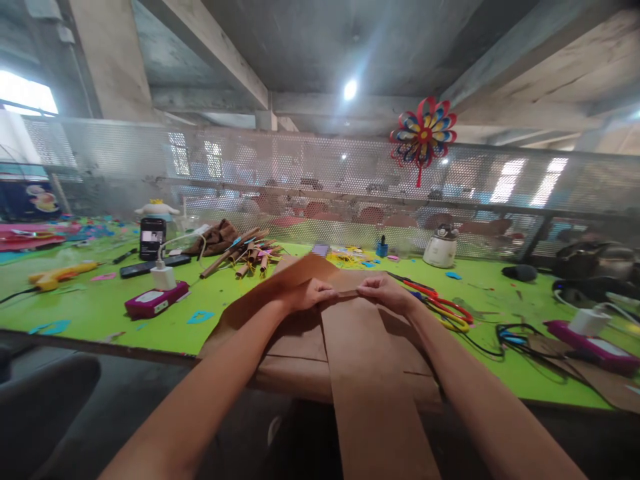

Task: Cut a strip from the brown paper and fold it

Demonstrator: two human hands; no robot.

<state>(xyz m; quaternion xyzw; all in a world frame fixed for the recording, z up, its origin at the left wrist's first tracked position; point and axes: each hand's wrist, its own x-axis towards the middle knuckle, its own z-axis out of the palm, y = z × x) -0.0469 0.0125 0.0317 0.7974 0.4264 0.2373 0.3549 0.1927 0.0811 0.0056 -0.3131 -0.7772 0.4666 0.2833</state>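
Brown paper (370, 360) beside red-handled scissors (434, 293)

Glaring ceiling lamp (350, 89), streaked flare, blurred, stretched edges

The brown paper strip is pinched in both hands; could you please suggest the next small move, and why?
Perhaps roll a little more of the brown paper strip: the left hand and right hand pinch its far edge, which looks narrowly turned over, with the rest unrolled.
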